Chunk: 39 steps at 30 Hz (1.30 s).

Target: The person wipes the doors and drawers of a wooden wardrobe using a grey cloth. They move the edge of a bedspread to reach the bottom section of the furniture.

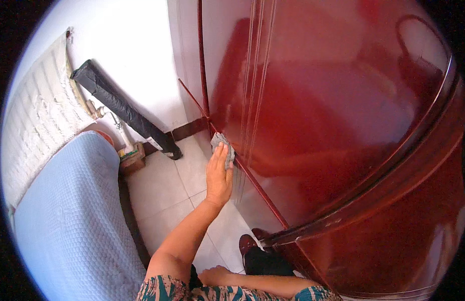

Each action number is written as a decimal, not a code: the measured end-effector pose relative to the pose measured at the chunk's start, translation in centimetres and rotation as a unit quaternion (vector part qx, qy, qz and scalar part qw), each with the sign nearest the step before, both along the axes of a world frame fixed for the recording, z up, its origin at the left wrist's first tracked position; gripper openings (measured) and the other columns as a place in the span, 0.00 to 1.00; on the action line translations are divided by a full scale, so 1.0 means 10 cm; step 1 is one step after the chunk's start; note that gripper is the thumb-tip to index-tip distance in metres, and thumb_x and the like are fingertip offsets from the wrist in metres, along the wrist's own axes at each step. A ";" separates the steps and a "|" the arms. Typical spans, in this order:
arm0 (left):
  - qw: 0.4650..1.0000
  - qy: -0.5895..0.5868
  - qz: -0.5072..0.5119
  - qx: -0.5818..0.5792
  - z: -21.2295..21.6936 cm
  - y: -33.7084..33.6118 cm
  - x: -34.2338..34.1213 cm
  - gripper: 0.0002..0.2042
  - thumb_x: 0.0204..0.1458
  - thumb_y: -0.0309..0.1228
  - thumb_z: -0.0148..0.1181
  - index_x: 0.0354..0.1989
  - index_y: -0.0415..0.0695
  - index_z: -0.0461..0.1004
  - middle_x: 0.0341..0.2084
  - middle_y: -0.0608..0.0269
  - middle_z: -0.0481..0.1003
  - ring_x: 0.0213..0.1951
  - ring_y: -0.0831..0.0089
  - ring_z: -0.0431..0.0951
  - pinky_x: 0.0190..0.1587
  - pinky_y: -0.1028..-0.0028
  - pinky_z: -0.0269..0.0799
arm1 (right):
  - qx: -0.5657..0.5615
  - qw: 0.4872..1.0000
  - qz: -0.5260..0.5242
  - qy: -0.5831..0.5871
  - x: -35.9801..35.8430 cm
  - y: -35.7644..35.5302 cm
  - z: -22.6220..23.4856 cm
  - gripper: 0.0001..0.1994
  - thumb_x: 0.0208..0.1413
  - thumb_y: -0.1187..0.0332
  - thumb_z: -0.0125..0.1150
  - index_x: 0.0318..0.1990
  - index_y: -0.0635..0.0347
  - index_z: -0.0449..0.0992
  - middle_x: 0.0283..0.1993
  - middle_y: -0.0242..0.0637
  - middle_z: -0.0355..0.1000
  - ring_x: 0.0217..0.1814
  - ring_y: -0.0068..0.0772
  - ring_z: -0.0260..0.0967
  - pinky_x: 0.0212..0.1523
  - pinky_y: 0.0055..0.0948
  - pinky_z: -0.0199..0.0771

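My left hand (220, 173) reaches forward with its fingers extended, pressing a crumpled grey cloth (217, 140) to the narrow dark-red edge strip (261, 189) of a large piece of glossy red furniture (313, 120). The cloth sits under the fingers and pokes out past their tips. Low in the view, my right forearm crosses in front of my body, and my right hand (216, 276) rests by my leg. Its fingers are mostly hidden, so I cannot see whether it holds anything.
To the left, a light-blue quilted cover (77, 215) drapes over a piece of furniture. A black-wrapped roll (127, 110) leans on the white wall beside white pipework (123, 133). Pale floor tiles (160, 200) lie between, and my dark-red shoe (247, 244) stands near the furniture's base.
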<state>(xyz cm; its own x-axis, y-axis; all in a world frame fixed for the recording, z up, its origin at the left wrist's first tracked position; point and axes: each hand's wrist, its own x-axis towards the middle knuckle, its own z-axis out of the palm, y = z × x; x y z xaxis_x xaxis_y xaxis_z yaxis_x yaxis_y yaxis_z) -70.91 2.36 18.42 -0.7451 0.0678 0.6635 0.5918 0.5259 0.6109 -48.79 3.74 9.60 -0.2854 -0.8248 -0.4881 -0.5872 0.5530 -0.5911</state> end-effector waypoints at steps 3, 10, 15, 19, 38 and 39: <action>0.997 0.016 -0.001 -0.075 0.07 0.02 0.28 0.25 0.49 0.20 0.52 0.59 0.42 0.62 0.61 0.52 0.59 0.63 0.50 0.55 0.62 0.60 0.51 | -0.030 0.999 -0.004 0.019 0.03 0.04 0.03 0.14 0.55 0.60 0.46 0.42 0.59 0.70 0.39 0.48 0.72 0.42 0.52 0.73 0.38 0.50 0.72; 0.991 0.013 -0.128 -0.046 0.08 0.33 1.09 0.26 0.46 0.20 0.55 0.57 0.41 0.64 0.60 0.51 0.60 0.64 0.50 0.53 0.63 0.58 0.50 | -0.072 0.994 -0.061 -0.054 0.06 0.10 0.08 0.16 0.55 0.61 0.46 0.48 0.54 0.70 0.48 0.48 0.69 0.47 0.46 0.68 0.44 0.46 0.68; 0.983 -0.032 -0.176 0.046 -0.07 0.51 1.38 0.27 0.52 0.23 0.47 0.64 0.38 0.53 0.65 0.45 0.48 0.67 0.47 0.44 0.66 0.58 0.41 | -0.132 0.925 -0.201 -0.294 0.20 0.27 0.01 0.24 0.59 0.58 0.48 0.61 0.55 0.62 0.68 0.43 0.52 0.69 0.34 0.46 0.66 0.33 0.45; 0.971 -0.102 -0.111 0.185 -0.07 0.74 1.20 0.28 0.60 0.32 0.39 0.66 0.34 0.42 0.67 0.45 0.39 0.69 0.52 0.37 0.68 0.63 0.34 | -0.191 0.886 -0.271 -0.323 0.21 0.33 0.02 0.26 0.57 0.58 0.53 0.61 0.59 0.61 0.68 0.44 0.52 0.70 0.36 0.46 0.67 0.33 0.44; 0.728 -0.402 -0.071 0.550 -1.09 0.36 -0.52 0.34 0.58 0.55 0.41 0.67 0.47 0.44 0.64 0.57 0.50 0.64 0.61 0.52 0.63 0.63 0.51 | -0.079 0.966 -0.143 0.203 0.08 0.44 0.24 0.07 0.48 0.65 0.52 0.32 0.54 0.74 0.31 0.36 0.69 0.32 0.35 0.67 0.29 0.35 0.60; 0.684 -0.452 -0.077 0.568 -1.14 0.38 -0.52 0.34 0.58 0.55 0.41 0.66 0.47 0.47 0.62 0.57 0.55 0.62 0.60 0.57 0.61 0.62 0.56 | -0.078 0.959 -0.151 0.226 0.10 0.48 0.19 0.07 0.48 0.65 0.52 0.32 0.54 0.74 0.31 0.35 0.69 0.32 0.35 0.67 0.29 0.35 0.60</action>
<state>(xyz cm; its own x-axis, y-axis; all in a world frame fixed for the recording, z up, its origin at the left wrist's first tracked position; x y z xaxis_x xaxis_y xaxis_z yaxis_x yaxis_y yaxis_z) -76.07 6.20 7.02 -0.9273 0.0148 -0.3740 -0.3029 -0.6168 0.7265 -47.78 8.58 11.50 -0.6769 -0.7235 -0.1357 -0.6292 0.6644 -0.4033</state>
